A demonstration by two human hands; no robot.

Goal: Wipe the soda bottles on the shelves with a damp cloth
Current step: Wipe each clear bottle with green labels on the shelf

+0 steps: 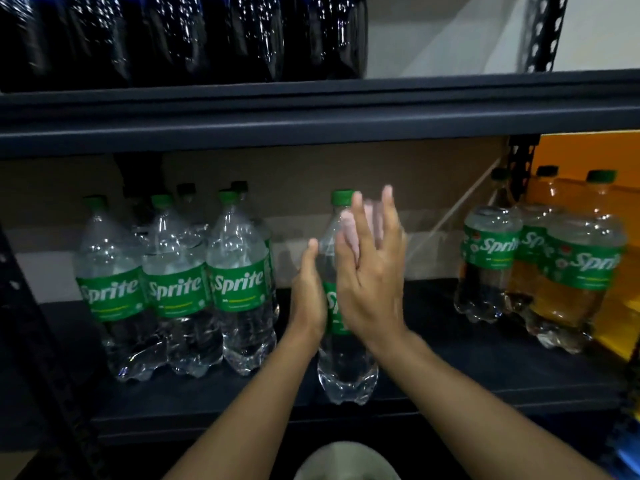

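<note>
Pink cloth (349, 233) mostly hidden behind right hand (372, 278), straight fingers pressing it on clear-liquid Sprite bottle (346, 368) near shelf (450, 375) front edge. Left hand (308, 292) wraps bottle's side, fingertips hidden

Two bare hands are shown, the left hand (308, 292) and the right hand (370, 271). Their forearms (467, 393) are left uncovered from the grip back to the lower frame edge. Short-trimmed nails are seen on the right fingertips (388, 191) above the grip. Below the grip, between the forearms, a pale rounded blurred shape (346, 462) is glimpsed; whether it is clothing cannot be told.
</note>
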